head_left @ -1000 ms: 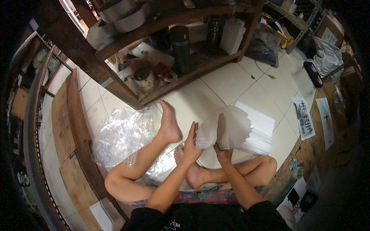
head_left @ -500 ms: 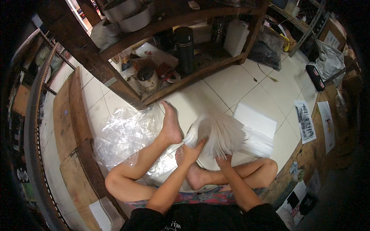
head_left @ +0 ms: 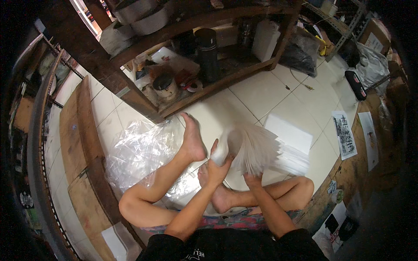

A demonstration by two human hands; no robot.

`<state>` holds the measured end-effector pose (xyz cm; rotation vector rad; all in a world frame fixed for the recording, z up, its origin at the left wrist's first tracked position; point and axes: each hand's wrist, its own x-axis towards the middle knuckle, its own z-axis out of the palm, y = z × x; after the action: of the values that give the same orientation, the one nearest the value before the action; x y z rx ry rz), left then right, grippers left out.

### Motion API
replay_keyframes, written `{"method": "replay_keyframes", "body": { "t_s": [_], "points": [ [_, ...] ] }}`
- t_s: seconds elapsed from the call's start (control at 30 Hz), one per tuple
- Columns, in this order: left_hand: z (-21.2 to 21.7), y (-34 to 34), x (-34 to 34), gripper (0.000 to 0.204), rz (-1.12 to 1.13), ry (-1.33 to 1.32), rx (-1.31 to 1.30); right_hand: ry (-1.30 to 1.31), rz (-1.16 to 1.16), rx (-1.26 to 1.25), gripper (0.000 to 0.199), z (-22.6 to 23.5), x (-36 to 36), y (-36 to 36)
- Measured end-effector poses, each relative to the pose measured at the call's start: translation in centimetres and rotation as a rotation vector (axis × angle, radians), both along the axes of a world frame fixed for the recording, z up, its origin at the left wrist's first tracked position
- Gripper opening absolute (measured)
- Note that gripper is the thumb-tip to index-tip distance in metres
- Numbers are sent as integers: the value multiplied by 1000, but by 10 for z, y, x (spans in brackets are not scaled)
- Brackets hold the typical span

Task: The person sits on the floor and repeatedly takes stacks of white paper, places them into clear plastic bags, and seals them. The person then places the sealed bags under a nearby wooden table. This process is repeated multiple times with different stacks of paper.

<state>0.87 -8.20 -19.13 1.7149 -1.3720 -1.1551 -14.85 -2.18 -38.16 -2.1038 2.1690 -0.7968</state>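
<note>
A thick bundle of thin white sheets [head_left: 257, 150] is held bent over the floor, its far and right edges fanned apart. My left hand [head_left: 219, 168] is closed round the bundle's curled left end, with the thumb on the near side and a finger showing beyond it. At the near edge, my right hand [head_left: 253, 179] grips the bundle from below, its fingers partly hidden under the sheets. Just right of the bundle lies a stack of white sheets [head_left: 291, 135] on the tiles, its near edges spread out.
Crumpled clear plastic [head_left: 139, 152] lies left of my bare legs. Ahead stands a wooden shelf [head_left: 217, 89] with a dark cylinder [head_left: 207, 56] and a tub [head_left: 165, 87]. Wooden boards [head_left: 78, 143] run along the left. Printed sheets [head_left: 345, 135] and a black case [head_left: 356, 85] are at the right.
The bundle's left end has been lifted and curled more tightly, and my left fingers now show round it. My right hand has hardly moved.
</note>
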Motion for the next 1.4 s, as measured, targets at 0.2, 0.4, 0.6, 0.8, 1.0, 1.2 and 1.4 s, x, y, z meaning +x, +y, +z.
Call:
{"method": "replay_keyframes", "body": {
  "t_s": [0.2, 0.4, 0.6, 0.8, 1.0, 1.2, 1.4],
  "points": [
    [-63, -15, 7, 51, -226, 78, -303, -931, -142, -89, 41, 13, -12, -11],
    [-73, 8, 11, 37, -244, -720, -598, -742, -76, -2, 45, -7, -15, 2],
    [-7, -1, -7, 50, -92, -294, 291, 53, 84, -96, 50, -26, -28, 19],
    [-64, -7, 12, 48, -183, -109, -159, -818, -124, 16, 45, 0, -3, -6],
    [-44, 4, 4, 43, -100, -259, -112, -69, 58, 57, 59, -24, -16, 23],
    [-53, -7, 4, 38, -63, -69, -55, -166, 24, 79, 57, -2, -7, -5],
    [-34, 2, 5, 44, -314, -592, 57, -536, -130, 38, 58, -29, -2, 7]
  ]
}}
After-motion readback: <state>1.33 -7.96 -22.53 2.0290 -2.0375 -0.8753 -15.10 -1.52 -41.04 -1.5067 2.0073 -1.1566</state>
